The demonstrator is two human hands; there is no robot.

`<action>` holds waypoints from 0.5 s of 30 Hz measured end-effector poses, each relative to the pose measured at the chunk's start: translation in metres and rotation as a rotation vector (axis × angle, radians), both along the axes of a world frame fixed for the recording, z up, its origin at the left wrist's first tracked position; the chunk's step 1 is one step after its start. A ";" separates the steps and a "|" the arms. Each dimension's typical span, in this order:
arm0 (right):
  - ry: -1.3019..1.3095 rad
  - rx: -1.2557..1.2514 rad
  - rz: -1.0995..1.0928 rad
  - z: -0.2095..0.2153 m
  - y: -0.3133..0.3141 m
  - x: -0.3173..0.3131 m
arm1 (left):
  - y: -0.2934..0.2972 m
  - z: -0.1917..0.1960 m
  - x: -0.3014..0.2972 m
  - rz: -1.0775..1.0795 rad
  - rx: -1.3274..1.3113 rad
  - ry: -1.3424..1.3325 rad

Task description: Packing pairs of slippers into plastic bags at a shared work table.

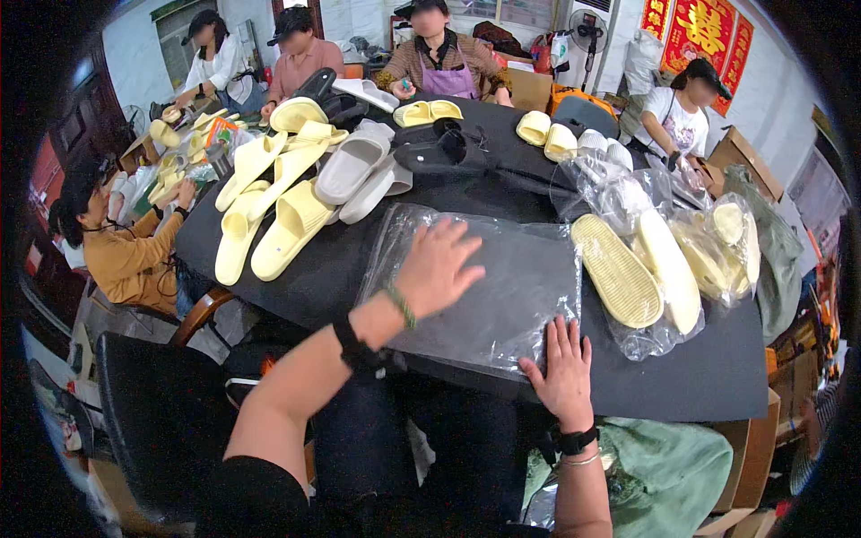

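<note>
A stack of clear plastic bags lies flat on the black table in front of me. My left hand rests palm down on the left part of the bags, fingers spread. At the near right corner of the stack, my right hand presses down flat as well. Neither hand grips anything. Right of the bags lies a pair of pale yellow slippers, partly inside a clear bag, soles up.
Loose yellow slippers and grey slippers are heaped at the table's left and middle. Bagged slippers lie at the right. Several other people sit around the far and left sides. A black chair stands at my left.
</note>
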State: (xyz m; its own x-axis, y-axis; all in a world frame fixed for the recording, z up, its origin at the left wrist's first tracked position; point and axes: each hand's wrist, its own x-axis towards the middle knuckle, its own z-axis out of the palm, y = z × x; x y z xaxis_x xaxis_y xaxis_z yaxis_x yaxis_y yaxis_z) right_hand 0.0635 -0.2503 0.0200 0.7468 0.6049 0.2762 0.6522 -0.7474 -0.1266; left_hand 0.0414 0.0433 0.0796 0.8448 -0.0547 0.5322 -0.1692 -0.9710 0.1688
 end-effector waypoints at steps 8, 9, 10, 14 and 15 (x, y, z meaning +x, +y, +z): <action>-0.002 -0.003 0.004 0.002 0.000 -0.002 | 0.001 -0.059 -0.064 0.074 0.046 0.177; 0.006 -0.004 0.003 0.001 0.000 -0.002 | 0.008 -0.066 -0.066 0.102 0.042 0.205; 0.000 -0.004 0.008 0.000 0.001 -0.002 | 0.015 -0.074 -0.067 0.130 0.037 0.233; -0.010 -0.014 0.007 -0.001 0.000 -0.002 | 0.021 -0.076 -0.065 0.121 0.079 0.219; -0.012 -0.016 0.011 -0.001 0.000 -0.002 | 0.021 -0.077 -0.065 0.121 0.074 0.217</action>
